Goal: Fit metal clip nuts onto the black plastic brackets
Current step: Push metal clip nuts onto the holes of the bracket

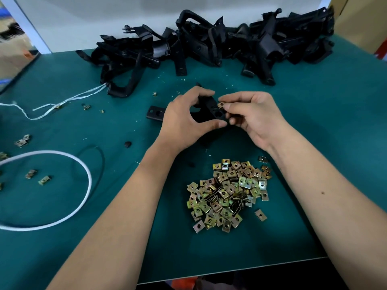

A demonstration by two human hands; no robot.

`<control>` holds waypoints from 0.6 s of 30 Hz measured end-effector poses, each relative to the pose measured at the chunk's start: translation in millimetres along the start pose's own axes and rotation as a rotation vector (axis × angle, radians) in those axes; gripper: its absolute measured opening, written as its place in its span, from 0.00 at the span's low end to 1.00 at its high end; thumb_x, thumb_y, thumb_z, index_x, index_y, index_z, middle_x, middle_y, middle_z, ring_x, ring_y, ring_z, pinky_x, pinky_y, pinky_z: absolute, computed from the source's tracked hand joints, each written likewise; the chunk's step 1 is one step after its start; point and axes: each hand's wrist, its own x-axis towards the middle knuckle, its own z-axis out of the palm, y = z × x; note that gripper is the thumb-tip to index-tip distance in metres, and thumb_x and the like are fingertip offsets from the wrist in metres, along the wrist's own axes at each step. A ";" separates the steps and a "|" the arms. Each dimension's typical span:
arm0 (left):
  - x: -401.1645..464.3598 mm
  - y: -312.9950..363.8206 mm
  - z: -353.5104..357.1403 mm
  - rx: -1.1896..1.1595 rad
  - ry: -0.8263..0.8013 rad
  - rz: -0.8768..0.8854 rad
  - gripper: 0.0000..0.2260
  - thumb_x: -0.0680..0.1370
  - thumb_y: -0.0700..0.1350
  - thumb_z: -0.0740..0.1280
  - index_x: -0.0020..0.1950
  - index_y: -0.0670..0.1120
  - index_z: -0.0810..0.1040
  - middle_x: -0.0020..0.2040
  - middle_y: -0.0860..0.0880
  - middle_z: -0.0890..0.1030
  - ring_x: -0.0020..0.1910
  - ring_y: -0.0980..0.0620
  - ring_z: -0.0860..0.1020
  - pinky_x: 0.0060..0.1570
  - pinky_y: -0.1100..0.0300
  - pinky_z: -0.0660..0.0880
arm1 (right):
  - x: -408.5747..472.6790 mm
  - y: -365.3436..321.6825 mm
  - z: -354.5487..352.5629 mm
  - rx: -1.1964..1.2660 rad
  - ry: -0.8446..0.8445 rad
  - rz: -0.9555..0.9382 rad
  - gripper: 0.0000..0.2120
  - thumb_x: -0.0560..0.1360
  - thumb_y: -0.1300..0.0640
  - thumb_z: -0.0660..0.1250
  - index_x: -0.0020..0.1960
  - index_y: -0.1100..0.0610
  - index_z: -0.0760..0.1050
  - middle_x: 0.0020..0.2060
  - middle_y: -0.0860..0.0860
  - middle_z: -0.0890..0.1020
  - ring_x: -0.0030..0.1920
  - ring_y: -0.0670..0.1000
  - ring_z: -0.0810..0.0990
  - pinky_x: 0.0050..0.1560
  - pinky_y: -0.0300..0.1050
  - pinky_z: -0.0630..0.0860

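Left hand [184,120] grips a black bracket [211,111] above the worktop [314,122], while the right hand [254,117] pinches a clip nut [220,105] at its edge. Fitting seems underway; next, the nut likely needs pushing squarely on until seated.

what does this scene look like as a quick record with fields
surface: green mat
left hand: grips black bracket
right hand: pinches clip nut at the bracket's edge
clip nut pile: near edge, between forearms
bracket heap: far edge
loose items: white cord, stray clip nuts on the left
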 end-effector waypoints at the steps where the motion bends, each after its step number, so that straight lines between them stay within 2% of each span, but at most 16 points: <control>1: 0.1 -0.4 0.1 0.004 0.002 -0.004 0.27 0.67 0.57 0.81 0.63 0.53 0.79 0.55 0.58 0.83 0.59 0.55 0.78 0.66 0.54 0.73 | 0.0 -0.3 -0.1 0.006 -0.002 -0.002 0.09 0.76 0.72 0.69 0.51 0.63 0.84 0.35 0.53 0.84 0.34 0.47 0.80 0.34 0.36 0.76; 7: 0.3 -1.0 0.7 0.001 0.014 -0.015 0.27 0.67 0.56 0.82 0.63 0.53 0.79 0.54 0.57 0.83 0.58 0.53 0.79 0.65 0.50 0.73 | -1.2 -0.7 1.7 -0.023 -0.004 -0.008 0.09 0.75 0.72 0.70 0.49 0.62 0.85 0.37 0.56 0.84 0.34 0.48 0.79 0.34 0.37 0.76; 11: 0.4 -0.8 0.6 0.005 0.017 -0.024 0.28 0.67 0.56 0.82 0.63 0.52 0.79 0.54 0.57 0.83 0.58 0.53 0.80 0.63 0.49 0.74 | -1.3 -1.1 -0.1 -0.019 -0.033 -0.005 0.08 0.76 0.72 0.69 0.49 0.63 0.85 0.34 0.53 0.83 0.34 0.48 0.79 0.34 0.37 0.77; 13: -0.1 0.8 0.2 0.008 0.017 -0.023 0.28 0.66 0.56 0.82 0.64 0.52 0.80 0.54 0.57 0.83 0.58 0.54 0.80 0.63 0.49 0.74 | -1.7 -1.5 0.0 0.004 -0.036 0.007 0.06 0.77 0.69 0.70 0.49 0.63 0.85 0.36 0.54 0.83 0.35 0.48 0.79 0.33 0.37 0.76; 15: -0.4 2.7 0.2 0.036 0.011 -0.013 0.29 0.66 0.57 0.81 0.64 0.52 0.80 0.55 0.57 0.83 0.58 0.54 0.80 0.63 0.50 0.75 | -1.9 -0.6 1.2 -0.007 -0.006 0.002 0.04 0.77 0.66 0.71 0.48 0.62 0.85 0.37 0.54 0.83 0.35 0.47 0.79 0.32 0.38 0.76; 18: 0.1 4.9 0.1 0.105 0.000 0.009 0.31 0.65 0.57 0.82 0.66 0.53 0.80 0.56 0.56 0.83 0.57 0.55 0.80 0.62 0.52 0.75 | -2.4 0.0 1.6 -0.069 0.049 -0.037 0.06 0.75 0.70 0.73 0.47 0.61 0.83 0.34 0.53 0.83 0.31 0.47 0.78 0.31 0.38 0.74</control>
